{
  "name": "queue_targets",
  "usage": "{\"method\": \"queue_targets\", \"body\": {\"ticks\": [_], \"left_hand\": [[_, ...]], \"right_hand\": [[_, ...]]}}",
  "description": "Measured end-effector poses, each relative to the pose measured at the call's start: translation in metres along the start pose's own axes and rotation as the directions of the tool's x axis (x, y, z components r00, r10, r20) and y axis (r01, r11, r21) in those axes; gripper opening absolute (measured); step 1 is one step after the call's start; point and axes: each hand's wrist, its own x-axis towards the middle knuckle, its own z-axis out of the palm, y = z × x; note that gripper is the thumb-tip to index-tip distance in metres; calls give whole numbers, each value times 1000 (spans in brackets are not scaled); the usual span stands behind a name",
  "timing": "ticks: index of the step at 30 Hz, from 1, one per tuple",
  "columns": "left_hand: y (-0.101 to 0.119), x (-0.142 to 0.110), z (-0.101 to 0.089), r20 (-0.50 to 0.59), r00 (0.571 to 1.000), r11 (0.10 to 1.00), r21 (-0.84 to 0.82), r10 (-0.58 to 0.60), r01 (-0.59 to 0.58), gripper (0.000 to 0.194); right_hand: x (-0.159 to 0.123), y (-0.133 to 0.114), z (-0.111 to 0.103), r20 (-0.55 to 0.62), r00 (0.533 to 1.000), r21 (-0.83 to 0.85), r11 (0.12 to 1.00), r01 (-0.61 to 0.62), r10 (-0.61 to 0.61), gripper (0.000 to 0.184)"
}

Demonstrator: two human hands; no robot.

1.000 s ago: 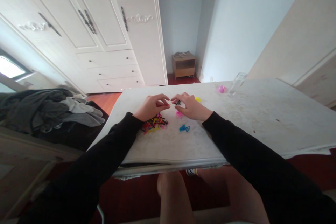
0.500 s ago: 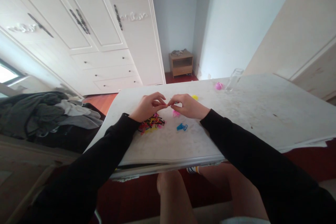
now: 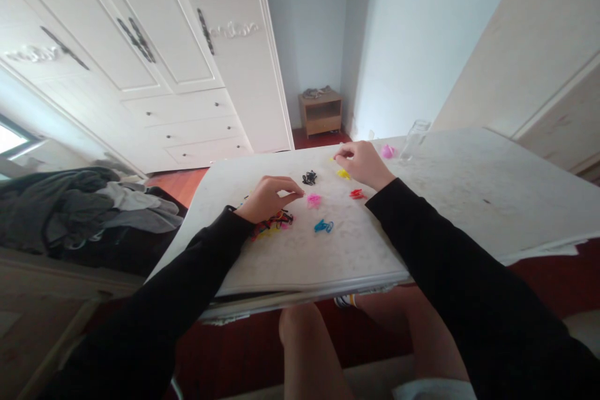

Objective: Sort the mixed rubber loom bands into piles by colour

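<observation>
My left hand (image 3: 272,198) is closed in a pinch over the left of the table, and what its fingertips hold, if anything, is too small to tell. Partly beneath it lies a mixed heap of small rubber bands (image 3: 280,221) in several colours. My right hand (image 3: 360,160) is farther away, pinching a small yellow rubber band (image 3: 333,159) just above the tabletop. Close by it is a little yellow pile (image 3: 344,174). Separate small piles lie between and around my hands: black (image 3: 309,177), pink (image 3: 314,200), red (image 3: 357,194) and blue (image 3: 323,226).
The white table (image 3: 450,200) bears a clear glass bottle or jar (image 3: 415,139) at its far edge, beside a round pink object (image 3: 387,150). Clothes (image 3: 94,206) are heaped to the left. A white wardrobe (image 3: 187,75) and a small wooden cabinet (image 3: 321,114) stand beyond.
My hands have come apart from their meeting point over the piles. The right moved away and to the right, near the yellow pile; the black and red piles now show.
</observation>
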Motion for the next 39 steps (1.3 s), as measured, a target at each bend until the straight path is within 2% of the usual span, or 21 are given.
{"method": "queue_targets", "body": {"ticks": [4,10,13,18,25,30,32,35,39], "left_hand": [[-3,1,8,69,997,997,74,32,-37,18],[-5,2,10,134,990,990,128,42,-59,21],[-1,0,6,61,998,994,101,28,-35,24],[-2,-2,-11,-138,989,991,117,-52,68,24],[-43,-8,-41,-350,908,955,99,-230,280,24],[-69,-14,-54,-364,875,927,70,-320,369,24],[-74,-16,-56,-326,879,922,48,-349,384,24],[-79,-19,-59,-248,885,911,25,-394,412,24],[-84,-23,-62,-230,867,889,22,-441,458,28]], "right_hand": [[5,19,-7,12,998,-98,993,-67,68,22],[7,29,-7,105,991,-219,974,-60,85,24],[8,30,-8,125,988,-235,970,-61,92,22],[8,32,-12,158,982,-238,969,-67,107,21],[9,42,-12,220,963,-286,954,-87,154,17],[8,45,-9,120,974,-331,932,-144,193,17],[7,40,-7,98,978,-318,937,-144,183,17],[4,28,-2,72,993,-303,951,-64,89,18],[-4,11,8,92,996,-305,951,43,-15,18]]}}
